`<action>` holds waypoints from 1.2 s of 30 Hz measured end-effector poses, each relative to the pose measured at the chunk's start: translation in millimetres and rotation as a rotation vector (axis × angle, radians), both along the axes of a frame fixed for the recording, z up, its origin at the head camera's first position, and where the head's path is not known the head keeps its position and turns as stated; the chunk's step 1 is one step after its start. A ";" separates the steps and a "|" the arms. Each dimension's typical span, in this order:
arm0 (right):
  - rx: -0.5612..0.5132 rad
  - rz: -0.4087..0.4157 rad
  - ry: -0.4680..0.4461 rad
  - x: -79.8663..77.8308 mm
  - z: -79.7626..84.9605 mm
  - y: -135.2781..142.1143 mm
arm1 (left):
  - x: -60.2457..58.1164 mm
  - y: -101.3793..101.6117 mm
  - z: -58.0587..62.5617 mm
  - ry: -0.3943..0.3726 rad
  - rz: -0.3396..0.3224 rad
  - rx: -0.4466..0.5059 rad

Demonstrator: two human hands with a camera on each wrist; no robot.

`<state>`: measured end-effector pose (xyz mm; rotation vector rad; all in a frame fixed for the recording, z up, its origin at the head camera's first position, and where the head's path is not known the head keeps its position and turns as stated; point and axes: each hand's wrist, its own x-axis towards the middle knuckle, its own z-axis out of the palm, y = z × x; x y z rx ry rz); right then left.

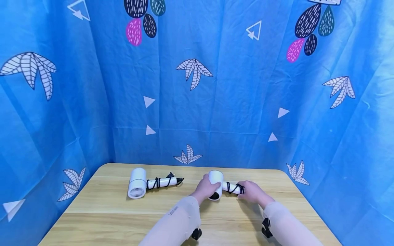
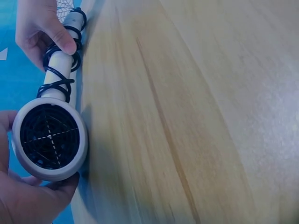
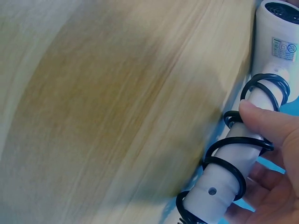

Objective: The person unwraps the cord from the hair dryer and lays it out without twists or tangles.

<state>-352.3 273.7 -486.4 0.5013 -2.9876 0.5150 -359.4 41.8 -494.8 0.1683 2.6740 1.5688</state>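
A white hair dryer (image 1: 216, 176) is held between both hands at the right of the table's far part. My left hand (image 1: 205, 188) grips its barrel, fingers curled round the round end with the dark grille (image 2: 49, 136) in the left wrist view. The handle (image 3: 233, 158) is in the grip of my right hand (image 1: 251, 192), its thumb lying along the top. Black cord (image 3: 238, 140) winds in loops around that handle. In the right wrist view a small printed label (image 3: 283, 48) shows on the barrel.
Another white hair dryer (image 1: 138, 175) lies on the left of the wooden table (image 1: 123, 225), its handle wrapped in black cord with the plug (image 1: 170, 175) beside it. Blue patterned cloth (image 1: 197, 112) hangs behind the table and along both sides.
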 end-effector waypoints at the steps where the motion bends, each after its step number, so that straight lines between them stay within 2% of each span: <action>1: 0.001 0.003 0.001 0.0 -0.7 0.2 | 0.3 -0.6 0.1 -0.002 -0.003 0.016; 7: 0.011 0.040 0.004 -0.3 -6.1 1.7 | 3.6 -4.6 2.7 -0.027 0.008 0.081; 17: 0.039 0.113 0.028 7.9 -7.0 -3.5 | 16.3 -12.1 3.2 -0.052 0.031 0.088; 26: 0.072 0.135 0.027 17.8 3.1 -15.9 | 24.3 -22.7 -2.8 -0.055 0.036 0.108; 31: 0.065 0.139 0.032 22.6 10.0 -21.4 | 29.0 -28.6 2.2 -0.070 0.048 0.104; 36: 0.076 0.138 0.073 27.4 18.5 -27.1 | 33.6 -35.5 7.2 -0.084 0.038 0.143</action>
